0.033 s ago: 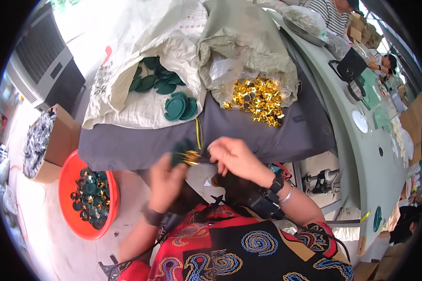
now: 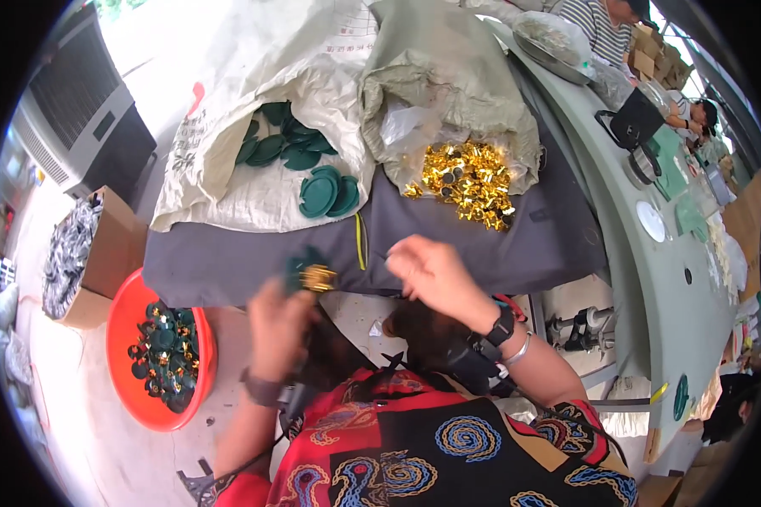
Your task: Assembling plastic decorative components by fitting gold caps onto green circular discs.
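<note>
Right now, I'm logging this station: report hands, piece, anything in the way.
Left fingers gripping green-and-gold piece, both blurred. Right fingers apart from it, grip unclear. Yellow strip ahead, touching neither.

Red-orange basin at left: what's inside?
A heap of dark green and gold pieces in the red-orange basin. Lower layers and the basin's bottom are covered.

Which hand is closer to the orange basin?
Left. The left hand, holding a green-and-gold piece, is to the right of the orange basin; the right hand is farther right, beyond the left hand.
</note>
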### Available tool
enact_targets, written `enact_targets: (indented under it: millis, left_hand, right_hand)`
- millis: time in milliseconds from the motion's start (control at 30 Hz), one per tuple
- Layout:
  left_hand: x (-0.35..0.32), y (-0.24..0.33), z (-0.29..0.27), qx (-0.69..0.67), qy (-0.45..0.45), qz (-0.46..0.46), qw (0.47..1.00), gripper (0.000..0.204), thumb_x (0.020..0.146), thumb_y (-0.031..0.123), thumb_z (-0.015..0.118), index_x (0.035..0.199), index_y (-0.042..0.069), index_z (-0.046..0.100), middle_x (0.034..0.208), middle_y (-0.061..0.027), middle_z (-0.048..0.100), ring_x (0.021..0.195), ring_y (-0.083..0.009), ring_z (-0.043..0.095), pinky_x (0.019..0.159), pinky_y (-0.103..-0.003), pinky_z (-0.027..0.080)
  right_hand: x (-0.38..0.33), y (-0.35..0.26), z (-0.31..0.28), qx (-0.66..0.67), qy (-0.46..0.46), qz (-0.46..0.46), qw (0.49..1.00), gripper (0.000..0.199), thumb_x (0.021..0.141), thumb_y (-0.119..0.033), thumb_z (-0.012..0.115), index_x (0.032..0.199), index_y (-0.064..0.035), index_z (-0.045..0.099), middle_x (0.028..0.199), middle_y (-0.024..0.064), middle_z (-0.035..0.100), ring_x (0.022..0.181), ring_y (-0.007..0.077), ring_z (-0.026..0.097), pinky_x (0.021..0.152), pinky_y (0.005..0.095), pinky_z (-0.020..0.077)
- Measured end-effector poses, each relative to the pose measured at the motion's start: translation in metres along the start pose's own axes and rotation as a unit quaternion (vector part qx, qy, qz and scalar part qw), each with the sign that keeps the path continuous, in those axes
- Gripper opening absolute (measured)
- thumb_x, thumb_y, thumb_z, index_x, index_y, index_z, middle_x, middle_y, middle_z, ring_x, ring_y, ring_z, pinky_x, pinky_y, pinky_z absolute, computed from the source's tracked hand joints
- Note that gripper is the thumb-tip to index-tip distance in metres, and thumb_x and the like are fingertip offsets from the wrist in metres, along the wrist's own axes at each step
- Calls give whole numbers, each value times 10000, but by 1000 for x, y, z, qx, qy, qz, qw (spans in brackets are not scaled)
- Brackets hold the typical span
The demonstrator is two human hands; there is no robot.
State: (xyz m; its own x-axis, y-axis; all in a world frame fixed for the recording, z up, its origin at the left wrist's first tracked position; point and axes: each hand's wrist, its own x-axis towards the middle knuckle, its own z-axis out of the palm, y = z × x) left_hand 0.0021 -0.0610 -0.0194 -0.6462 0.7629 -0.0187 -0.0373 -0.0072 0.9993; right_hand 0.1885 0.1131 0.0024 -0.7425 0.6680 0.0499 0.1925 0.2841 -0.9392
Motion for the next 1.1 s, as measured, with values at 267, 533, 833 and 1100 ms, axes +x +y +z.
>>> enact_targets:
  millis: [267, 533, 833, 1100]
  left_hand:
    - [1, -41, -308, -245, 315, -44, 916, 159, 948, 147, 534, 1004, 10, 593, 945, -102, 662, 813, -191, 655, 539, -275, 517]
    - [24, -30, -220, 31, 292, 22, 956, 268, 890, 90, 583, 1122, -43, 600, 996, -120, 667, 792, -238, 661, 613, -305, 505]
    - [125, 7, 15, 424, -44, 320, 846, 547, 773, 191, 736, 1247, -5, 545, 1228, -238, 578, 1056, -427, 588, 898, -439, 486]
    - [177, -24, 20, 559, -61, 309, 768, 380, 791, 136, 658, 1129, -34, 618, 1023, -240, 621, 878, -422, 621, 765, -461, 499]
  right_hand:
    - [32, 29, -56, -506, 226, 25, 832, 315, 851, -258, 671, 990, 2, 560, 920, 215, 609, 783, 386, 654, 677, 466, 534]
    - [36, 49, -46, -518, 273, 3, 811, 282, 865, -257, 665, 967, -23, 546, 913, 190, 555, 748, 365, 640, 654, 455, 527]
    - [23, 63, -41, -455, 345, -31, 820, 126, 811, -118, 562, 894, -27, 580, 879, 227, 533, 664, 347, 598, 527, 448, 512]
    - [30, 74, -40, -413, 370, -80, 828, 168, 767, -19, 550, 925, 14, 502, 881, 176, 490, 766, 319, 595, 642, 391, 520]
